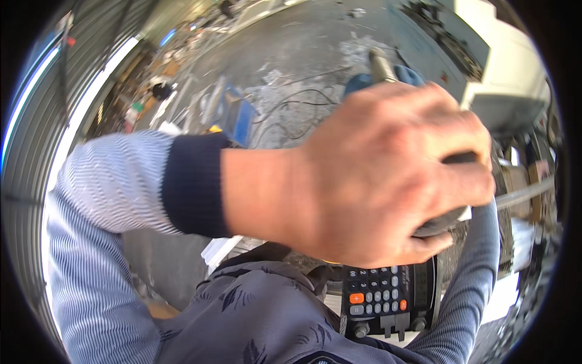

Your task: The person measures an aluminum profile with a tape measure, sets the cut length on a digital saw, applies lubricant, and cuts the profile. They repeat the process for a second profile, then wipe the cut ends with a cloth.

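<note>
My left hand (388, 176) reaches across the middle of the view, close to the camera and blurred by motion. Its fingers curl round a dark rounded thing (441, 224), mostly covered by the hand, so I cannot make out its kind. Just beyond the knuckles a pale metallic cylinder (381, 65) sticks up, with blue shapes (359, 82) beside it; whether these join the dark thing is hidden. The right sleeve (479, 261) rises at the right and passes behind my left hand, which hides my right hand.
Below the left hand is a black keypad device (388, 294) with grey and orange keys and knobs. A blue panel-like object (237, 115) stands on the grey floor (291, 48), where cables lie. White machinery (509, 54) fills the upper right; clutter lines the ribbed wall (36, 121).
</note>
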Tool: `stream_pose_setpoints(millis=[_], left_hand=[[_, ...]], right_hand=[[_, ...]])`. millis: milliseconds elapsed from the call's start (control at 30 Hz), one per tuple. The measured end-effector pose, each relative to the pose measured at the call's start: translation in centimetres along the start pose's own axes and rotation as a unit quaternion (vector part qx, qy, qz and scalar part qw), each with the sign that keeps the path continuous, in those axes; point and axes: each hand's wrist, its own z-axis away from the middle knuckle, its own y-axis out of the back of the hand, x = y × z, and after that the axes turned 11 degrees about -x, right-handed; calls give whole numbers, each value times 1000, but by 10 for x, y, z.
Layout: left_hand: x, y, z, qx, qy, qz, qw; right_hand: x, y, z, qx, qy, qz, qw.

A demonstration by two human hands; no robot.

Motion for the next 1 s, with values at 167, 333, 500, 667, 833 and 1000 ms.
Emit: stream_pose_setpoints(millis=[167, 333, 500, 667, 833, 1000], left_hand=[[-1, 0, 1, -27, 1, -12, 1000], [-2, 1, 3, -32, -9, -11, 999], [-3, -1, 6, -23, -6, -15, 1000], [-4, 1, 5, -9, -22, -19, 1000], [-3, -6, 3, -6, -24, -39, 999], [1, 14, 14, -62, -75, -18, 995]], right_hand=[[10, -5, 5, 12, -5, -110, 994], [-3, 12, 24, 31, 4, -259, 965], [-22, 40, 55, 26, 46, -447, 893], [-70, 94, 128, 95, 141, -337, 926], [-96, 124, 260, 267, 21, -368, 890], [-86, 125, 406, 296, -20, -192, 935]])
